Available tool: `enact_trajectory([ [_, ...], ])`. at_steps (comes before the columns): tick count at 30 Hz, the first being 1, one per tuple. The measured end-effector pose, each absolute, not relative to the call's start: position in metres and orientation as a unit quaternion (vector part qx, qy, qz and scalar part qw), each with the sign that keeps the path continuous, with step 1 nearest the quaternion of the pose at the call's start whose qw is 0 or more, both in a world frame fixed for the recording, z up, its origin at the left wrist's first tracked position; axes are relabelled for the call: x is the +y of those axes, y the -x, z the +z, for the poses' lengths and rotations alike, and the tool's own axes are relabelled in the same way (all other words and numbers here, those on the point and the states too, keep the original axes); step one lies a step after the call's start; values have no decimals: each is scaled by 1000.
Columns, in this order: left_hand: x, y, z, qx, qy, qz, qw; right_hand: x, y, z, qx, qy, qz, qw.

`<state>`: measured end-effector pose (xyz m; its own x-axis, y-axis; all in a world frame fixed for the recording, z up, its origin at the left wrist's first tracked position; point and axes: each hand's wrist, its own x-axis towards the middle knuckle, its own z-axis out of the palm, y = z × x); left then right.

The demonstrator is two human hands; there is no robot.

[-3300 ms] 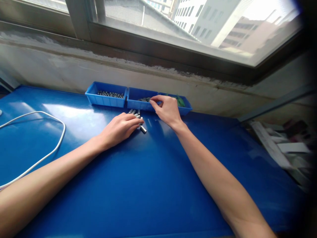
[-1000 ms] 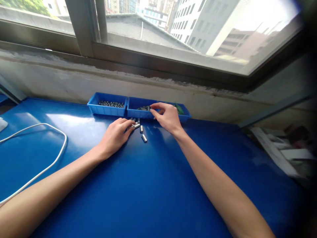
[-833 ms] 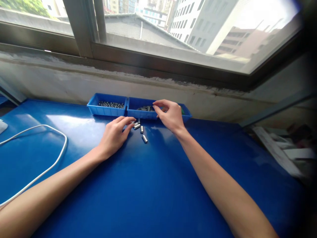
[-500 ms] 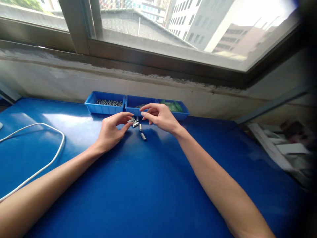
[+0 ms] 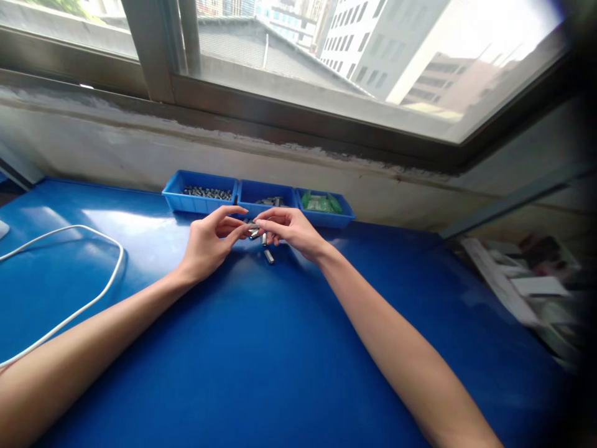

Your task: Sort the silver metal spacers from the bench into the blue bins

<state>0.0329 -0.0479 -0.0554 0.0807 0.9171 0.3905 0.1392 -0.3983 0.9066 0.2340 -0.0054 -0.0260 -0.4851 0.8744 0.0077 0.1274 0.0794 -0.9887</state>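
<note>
In the head view my left hand [image 5: 208, 241] pinches a short silver metal bar [image 5: 252, 228] at its left end, index finger raised. My right hand [image 5: 296, 231] has thumb and fingertips closed on the bar's right end, so the hands meet over it. Whether the right fingers hold a further small part is hidden. Just below lie several similar bars on the blue table; a loose metal bar [image 5: 269, 256] is nearest me. Behind the hands stands the middle blue bin [image 5: 261, 190], with grey metal parts inside.
The left blue bin [image 5: 198, 203] holds many small metal parts. In the right blue bin [image 5: 321, 218] lies a green-edged clear bag [image 5: 321, 202]. A white cable [image 5: 116, 261] curves across the table [image 5: 261, 348] at left. Wall and window rise behind the bins.
My right hand has come from the middle bin leftward and down to my left hand. My left hand has lifted a metal bar from the group, and both hands now meet at it.
</note>
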Motion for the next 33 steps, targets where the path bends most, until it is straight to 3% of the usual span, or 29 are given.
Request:
enact_trajectory([
  [12,-45,-33,-56,385,-661,539,353,-3,-233,-30,-623,373,591,350],
  [18,-45,-34,-54,399,-764,474,181,8,-240,-25,-592,452,448,495],
  [21,-47,-34,-55,326,-851,392,126,14,-247,-27,-588,497,369,520],
  [26,-48,-33,-60,247,-922,276,112,15,-253,-29,-612,534,293,504],
  [33,-44,-33,-62,238,-921,287,117,13,-249,-25,-624,512,291,514],
])
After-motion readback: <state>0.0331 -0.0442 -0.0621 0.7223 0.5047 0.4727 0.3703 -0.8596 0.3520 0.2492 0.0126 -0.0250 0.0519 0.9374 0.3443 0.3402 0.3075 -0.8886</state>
